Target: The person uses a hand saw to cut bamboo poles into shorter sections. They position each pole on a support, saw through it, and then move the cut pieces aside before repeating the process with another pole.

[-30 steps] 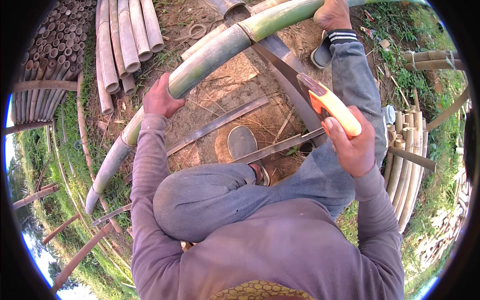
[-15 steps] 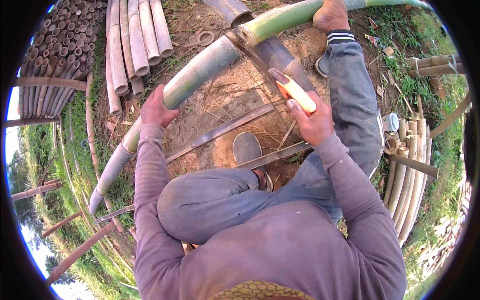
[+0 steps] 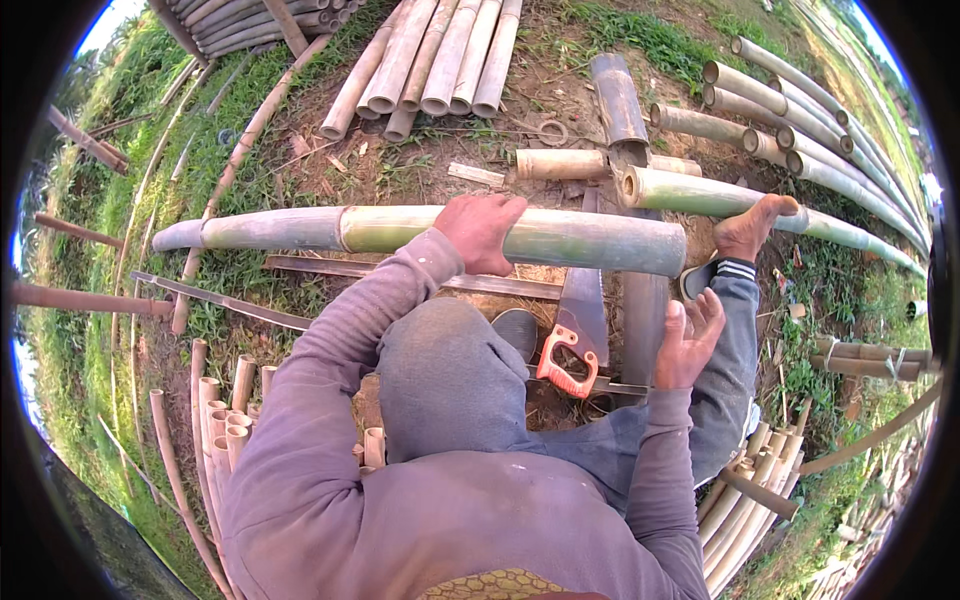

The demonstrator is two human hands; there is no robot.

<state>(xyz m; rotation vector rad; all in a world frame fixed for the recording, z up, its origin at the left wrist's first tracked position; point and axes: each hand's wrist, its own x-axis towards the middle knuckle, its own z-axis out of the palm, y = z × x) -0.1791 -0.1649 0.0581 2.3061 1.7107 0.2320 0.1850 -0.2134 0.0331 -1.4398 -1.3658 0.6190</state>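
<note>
My left hand is wrapped over a thick green-grey bamboo pole, which lies crosswise in front of me above my knee. The pole's cut end points right. My right hand is raised with its fingers apart and holds nothing. To its left rests a hand saw with an orange handle, its blade passing behind the pole. A second green bamboo pole lies beyond, at the right, with my bare foot against it.
Dry bamboo poles lie bundled at the far side, with more poles at the far right. Cut bamboo lengths stand at the near right. A split bamboo strip lies on the ground past my knee.
My right hand has let go of the saw, which now lies before me. My left hand has swung the bamboo pole round from slanting to crosswise. The view has turned too.
</note>
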